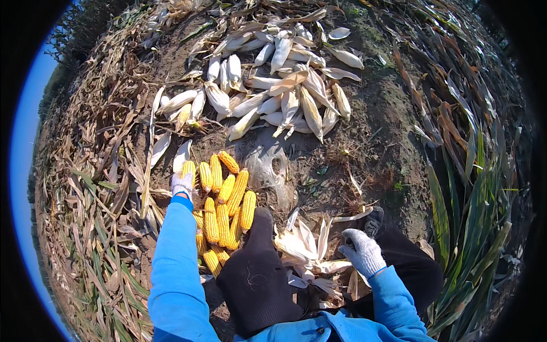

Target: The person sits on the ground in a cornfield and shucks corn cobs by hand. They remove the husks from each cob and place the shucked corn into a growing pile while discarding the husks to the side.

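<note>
My left hand, in a pale knit glove, is on a husked yellow ear of corn at the left edge of a pile. Bare yellow ears lie together there, between my left forearm and my dark-trousered knee. My right hand, gloved too, is raised over the right side of my lap with its fingers curled. A dark gap shows between thumb and fingers; whether something small is held there is unclear. Stripped pale corn husks lie on the ground between my legs, left of that hand.
A heap of ears still in dry husks lies ahead on bare soil. Clear plastic film is on the soil before my knee. Dry cornstalks cover the left; greener leaves stand close on the right. My shoe is beside my right hand.
</note>
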The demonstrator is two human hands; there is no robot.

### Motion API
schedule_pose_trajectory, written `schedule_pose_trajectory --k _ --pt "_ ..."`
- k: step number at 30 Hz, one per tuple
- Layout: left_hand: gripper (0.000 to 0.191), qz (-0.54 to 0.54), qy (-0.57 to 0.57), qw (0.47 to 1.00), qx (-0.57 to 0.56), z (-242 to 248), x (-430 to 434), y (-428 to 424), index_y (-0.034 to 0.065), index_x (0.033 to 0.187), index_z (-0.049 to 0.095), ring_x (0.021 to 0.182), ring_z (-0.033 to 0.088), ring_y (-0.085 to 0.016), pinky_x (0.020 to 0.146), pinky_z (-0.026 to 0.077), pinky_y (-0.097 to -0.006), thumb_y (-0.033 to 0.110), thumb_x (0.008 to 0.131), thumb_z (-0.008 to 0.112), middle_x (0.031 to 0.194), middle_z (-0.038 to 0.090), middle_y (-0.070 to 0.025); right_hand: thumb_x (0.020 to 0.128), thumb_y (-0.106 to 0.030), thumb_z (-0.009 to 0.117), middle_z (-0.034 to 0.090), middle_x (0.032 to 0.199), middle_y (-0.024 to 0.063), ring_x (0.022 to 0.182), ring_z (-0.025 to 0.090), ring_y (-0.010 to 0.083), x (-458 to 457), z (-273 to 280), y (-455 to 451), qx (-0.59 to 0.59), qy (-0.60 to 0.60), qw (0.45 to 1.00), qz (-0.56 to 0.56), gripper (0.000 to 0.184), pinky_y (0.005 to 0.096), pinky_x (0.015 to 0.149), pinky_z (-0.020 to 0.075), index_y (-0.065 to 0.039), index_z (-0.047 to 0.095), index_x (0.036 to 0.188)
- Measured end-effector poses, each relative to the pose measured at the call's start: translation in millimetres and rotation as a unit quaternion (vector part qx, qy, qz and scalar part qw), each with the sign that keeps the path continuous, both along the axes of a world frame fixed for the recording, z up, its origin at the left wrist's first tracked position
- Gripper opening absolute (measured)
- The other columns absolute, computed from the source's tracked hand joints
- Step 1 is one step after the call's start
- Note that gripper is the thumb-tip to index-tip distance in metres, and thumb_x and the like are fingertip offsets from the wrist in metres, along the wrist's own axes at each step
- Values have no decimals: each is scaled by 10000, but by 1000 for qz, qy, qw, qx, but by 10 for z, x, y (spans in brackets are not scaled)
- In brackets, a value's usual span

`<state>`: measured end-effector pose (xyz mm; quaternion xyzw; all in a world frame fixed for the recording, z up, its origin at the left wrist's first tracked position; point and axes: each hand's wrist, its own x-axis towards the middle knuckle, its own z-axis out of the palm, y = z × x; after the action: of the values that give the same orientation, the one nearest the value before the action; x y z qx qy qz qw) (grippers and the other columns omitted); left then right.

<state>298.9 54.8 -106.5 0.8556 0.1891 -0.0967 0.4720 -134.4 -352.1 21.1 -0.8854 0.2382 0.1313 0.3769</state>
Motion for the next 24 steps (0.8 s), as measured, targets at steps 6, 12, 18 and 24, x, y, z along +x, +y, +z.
schedule_pose_trajectory --k 6,12,18,24 --pt "386 -71 82 884 456 -339 357 -50 163 1275 610 1146 610 -366 937 512 -467 253 903 556 1279 602 -202 848 -254 742 644 1138 177 990 665 349 430 -132 -21 61 8 997 46 461 433 841 540 -74 580 1241" --pt "547 -446 -12 833 327 -656 414 -1658 74 1311 553 1228 544 -354 1039 442 -446 377 867 652 1289 580 -211 849 -236 749 655 1092 174 960 674 342 881 -137 -233 94 45 994 -16 436 409 803 558 -66 594 1220" --pt "799 -442 89 842 298 -1226 560 -3306 26 1429 403 1339 470 -361 1088 416 -414 466 835 706 1460 453 -233 853 -209 750 655 1038 158 892 685 312 1146 -26 -361 136 4 991 -12 431 375 749 558 -50 591 1221" --pt "417 -450 15 875 177 -1394 394 -3673 7 1002 644 886 641 -409 768 502 -479 410 926 567 921 677 -223 860 -225 739 654 1058 160 950 675 316 1170 40 -457 154 18 987 -32 442 380 794 550 -51 586 1236"
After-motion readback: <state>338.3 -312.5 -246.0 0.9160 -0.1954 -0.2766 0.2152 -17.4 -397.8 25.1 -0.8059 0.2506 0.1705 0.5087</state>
